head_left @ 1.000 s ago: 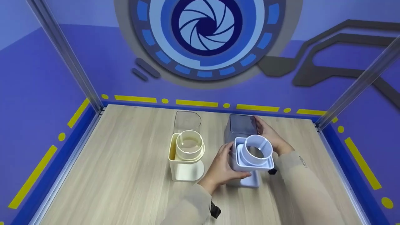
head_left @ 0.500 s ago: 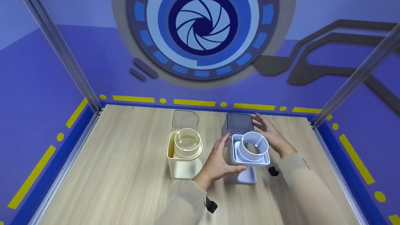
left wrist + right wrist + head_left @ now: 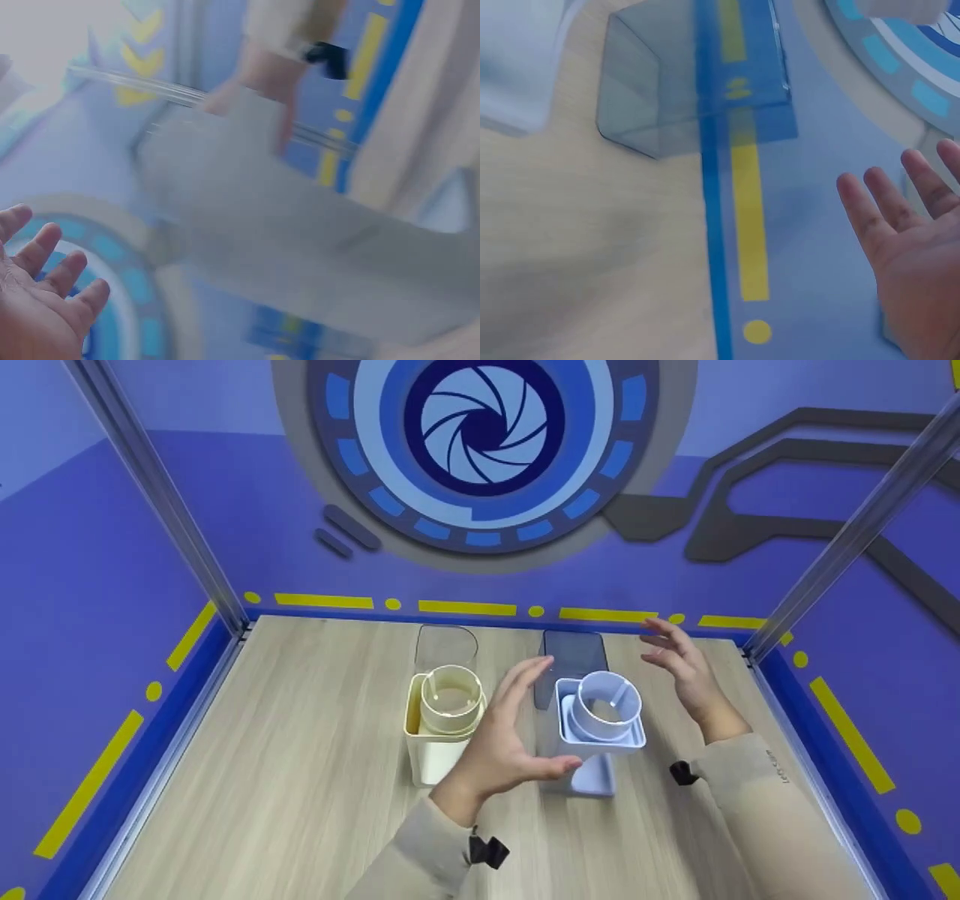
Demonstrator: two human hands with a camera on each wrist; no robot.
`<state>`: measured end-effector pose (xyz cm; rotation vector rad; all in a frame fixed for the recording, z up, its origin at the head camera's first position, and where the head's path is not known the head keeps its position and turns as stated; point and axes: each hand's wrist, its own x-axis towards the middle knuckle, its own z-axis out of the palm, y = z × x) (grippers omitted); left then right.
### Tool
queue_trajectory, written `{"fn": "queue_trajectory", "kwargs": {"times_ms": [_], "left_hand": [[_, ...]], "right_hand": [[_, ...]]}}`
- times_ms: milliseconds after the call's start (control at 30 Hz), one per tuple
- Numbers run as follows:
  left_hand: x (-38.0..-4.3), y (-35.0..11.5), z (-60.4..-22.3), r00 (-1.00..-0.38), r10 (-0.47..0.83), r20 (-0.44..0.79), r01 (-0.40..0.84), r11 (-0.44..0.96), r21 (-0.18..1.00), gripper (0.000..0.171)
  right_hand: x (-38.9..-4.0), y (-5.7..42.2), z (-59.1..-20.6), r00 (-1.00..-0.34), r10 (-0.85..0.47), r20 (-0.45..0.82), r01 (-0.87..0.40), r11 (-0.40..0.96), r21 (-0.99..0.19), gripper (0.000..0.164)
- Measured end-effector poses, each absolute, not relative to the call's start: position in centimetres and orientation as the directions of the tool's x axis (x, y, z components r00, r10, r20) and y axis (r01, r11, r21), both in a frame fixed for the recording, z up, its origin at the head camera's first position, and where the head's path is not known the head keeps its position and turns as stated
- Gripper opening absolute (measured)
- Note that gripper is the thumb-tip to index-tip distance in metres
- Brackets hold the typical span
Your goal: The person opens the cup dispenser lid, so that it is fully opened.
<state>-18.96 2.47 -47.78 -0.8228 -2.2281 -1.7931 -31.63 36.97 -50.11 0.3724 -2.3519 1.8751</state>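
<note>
In the head view a pale-blue stand (image 3: pixel 564 750) with a square tray top and a round collar (image 3: pixel 606 724) stands upright on the table. My left hand (image 3: pixel 499 742) is to its left, fingers spread and apart from it. To its right my right hand (image 3: pixel 690 679) hovers with loosely bent fingers, holding nothing. A smoky see-through box (image 3: pixel 574 651) stands behind the stand; in the right wrist view this box (image 3: pixel 652 82) is left of the right hand (image 3: pixel 922 262). A blurred grey translucent shape (image 3: pixel 300 240) fills much of the left wrist view.
Left of the blue stand is a similar cream stand (image 3: pixel 424 754), partly behind my left hand. Behind it lies a clear see-through container (image 3: pixel 448 645). Blue printed panels (image 3: pixel 225 510) and metal posts (image 3: pixel 161 502) border the wooden table (image 3: pixel 300 780).
Both hands have moved away from the blue stand, the left hand leftward and the right hand rightward. The right hand has come away from the smoky box. The stands keep their places.
</note>
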Motion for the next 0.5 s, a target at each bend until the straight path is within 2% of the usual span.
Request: {"fn": "queue_trajectory", "kwargs": {"times_ms": [133, 267, 367, 500], "left_hand": [[-18.6, -0.5, -44.8, -0.765, 0.311, 0.564, 0.626, 0.150, 0.765, 0.119], [-18.5, -5.0, -43.1, -0.687, 0.289, 0.667, 0.726, 0.245, 0.642, 0.118], [-18.7, -9.0, -42.5, -0.686, 0.256, 0.682, 0.722, 0.360, 0.591, 0.120], [-19.4, -13.8, -42.1, -0.749, 0.197, 0.632, 0.620, 0.543, 0.565, 0.123]], "right_hand": [[-31.3, 37.8, -49.2, -0.950, -0.071, 0.305, -0.313, 0.193, -0.930, 0.051], [-30.9, 38.2, -48.5, -0.951, -0.068, 0.301, -0.308, 0.285, -0.908, 0.051], [-30.8, 38.5, -48.1, -0.949, -0.086, 0.303, -0.312, 0.388, -0.867, 0.053], [-30.4, 39.1, -47.9, -0.944, -0.104, 0.314, -0.321, 0.523, -0.790, 0.054]]}}
